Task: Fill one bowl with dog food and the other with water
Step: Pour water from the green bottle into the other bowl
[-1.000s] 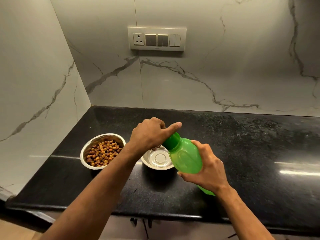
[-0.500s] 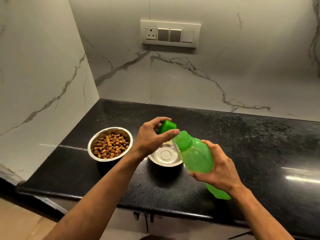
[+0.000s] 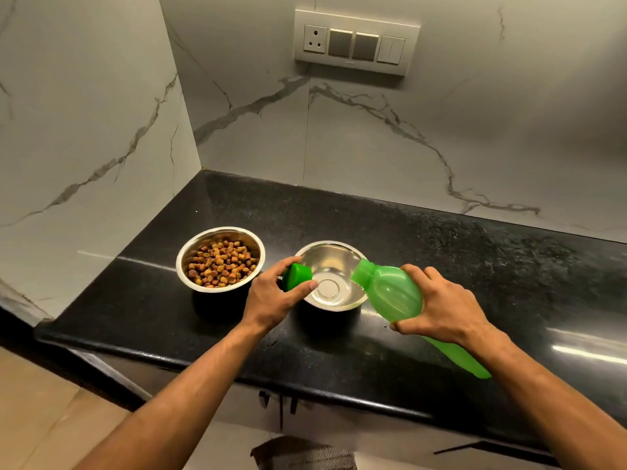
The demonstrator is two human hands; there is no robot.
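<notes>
Two steel bowls stand on the black counter (image 3: 475,266). The left bowl (image 3: 185,262) holds brown dog food (image 3: 220,262). The right bowl (image 3: 334,262) shows a bare shiny bottom. My left hand (image 3: 271,298) grips the green cap (image 3: 298,275) just left of that bowl's rim. My right hand (image 3: 441,307) holds the green bottle (image 3: 393,293) tilted, its uncapped neck pointing over the right bowl's edge. No water is seen leaving the neck.
Marble walls close the counter at the left and back, forming a corner. A switch plate with a socket (image 3: 356,42) sits on the back wall. The counter's front edge (image 3: 237,371) runs below my forearms, with cabinet fronts and floor underneath.
My left hand took the cap off the bottle and carried it left and down beside the bowl. My right hand kept the bottle tilted toward the right bowl.
</notes>
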